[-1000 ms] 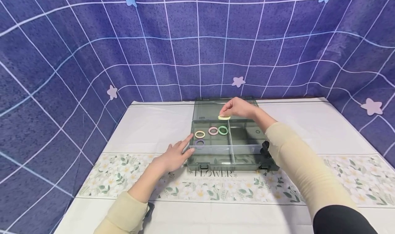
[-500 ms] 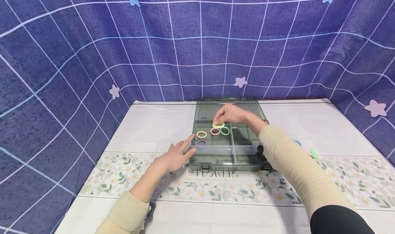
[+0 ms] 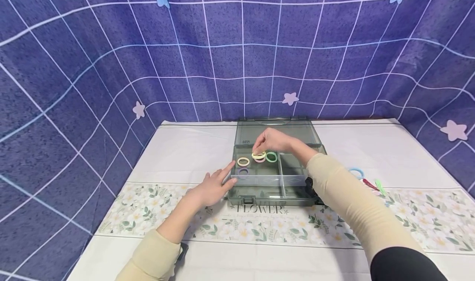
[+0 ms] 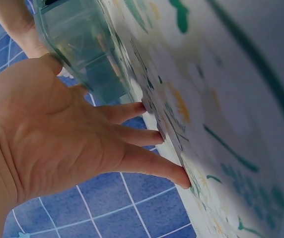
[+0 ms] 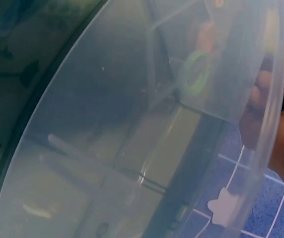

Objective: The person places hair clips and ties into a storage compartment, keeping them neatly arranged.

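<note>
Yellow ring (image 3: 259,158) in the right hand (image 3: 271,140), over a pink ring (image 3: 260,161)

Bright, even light leaves the white tablecloth (image 3: 196,145) pale below my head camera, with soft shadows beside my sleeves (image 3: 356,194); the curtain (image 3: 222,58) lines bend and stretch toward the edges. My left wrist view is dimmer, the nearest cloth blurred. My right one is murky, the green ring (image 5: 204,77) hazy through a translucent panel (image 5: 102,99), with a small glint below.
</note>
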Motion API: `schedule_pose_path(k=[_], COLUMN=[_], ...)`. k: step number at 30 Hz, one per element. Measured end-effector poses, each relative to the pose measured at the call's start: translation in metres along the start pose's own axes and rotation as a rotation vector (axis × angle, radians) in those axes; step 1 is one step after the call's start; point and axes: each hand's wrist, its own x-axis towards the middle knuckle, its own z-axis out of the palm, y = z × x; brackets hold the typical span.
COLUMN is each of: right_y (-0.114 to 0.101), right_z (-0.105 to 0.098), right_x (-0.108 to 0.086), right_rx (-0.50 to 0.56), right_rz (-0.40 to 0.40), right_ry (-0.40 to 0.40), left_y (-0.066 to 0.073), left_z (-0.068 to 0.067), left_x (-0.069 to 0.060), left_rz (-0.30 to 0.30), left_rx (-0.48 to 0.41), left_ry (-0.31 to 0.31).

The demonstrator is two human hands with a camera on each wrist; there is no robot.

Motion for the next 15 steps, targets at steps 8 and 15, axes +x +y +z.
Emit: schedule_pose_path(k=[8,15], right_y=[-0.001,0.0], right_z=[0.009,0.014], right_x=[0.005,0.007], right_rx=[-0.031,-0.081], right_rz=[0.008,0.012], right_ry=[-0.037,-0.058], left_y=[0.001,0.001], left_z=[-0.001,-0.001], left_x=[-0.001,-0.001], left_rz=[0.007,-0.006], left_rx=[-0.009,-0.003], left_ry=[-0.013,-0.023])
